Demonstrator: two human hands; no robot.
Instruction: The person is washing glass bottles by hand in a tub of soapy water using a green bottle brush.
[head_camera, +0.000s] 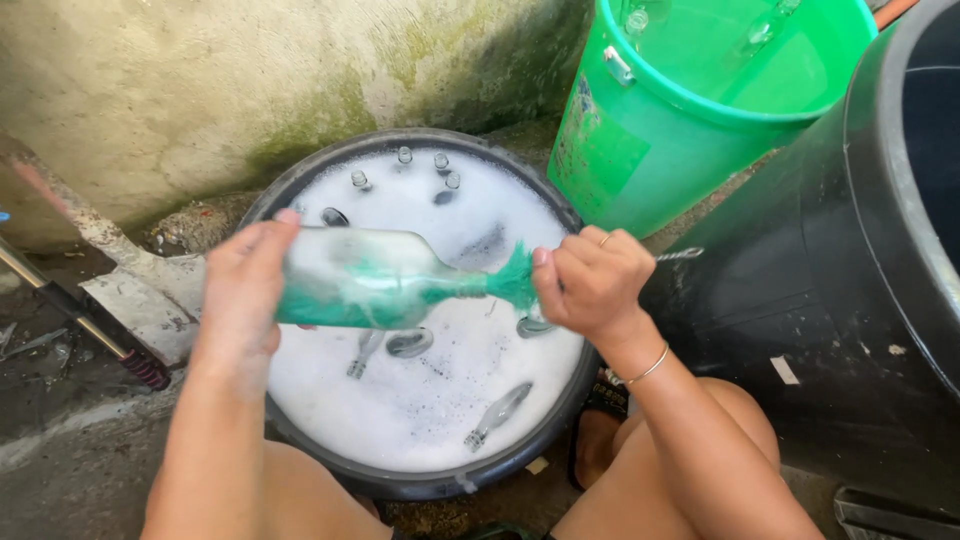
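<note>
Clear glass bottle (360, 278) held sideways above black basin (300, 180) of white suds, neck pointing right, inside coated with foam and green bristles. Left hand (243, 290) wrapped around bottle's base end, fingers curled over the top. Right hand (590, 280) closed in a fist on twisted wire handle of green bottle brush (512, 280), bristle tuft bunched at bottle mouth, wire tip poking out past the knuckles. Brush head inside blurred, shape hard to make out. More bottles (497, 412) half sunk in foam, only necks or flanks showing. Green bucket (640, 150) and black drum (860, 280) cut off by frame edge.
</note>
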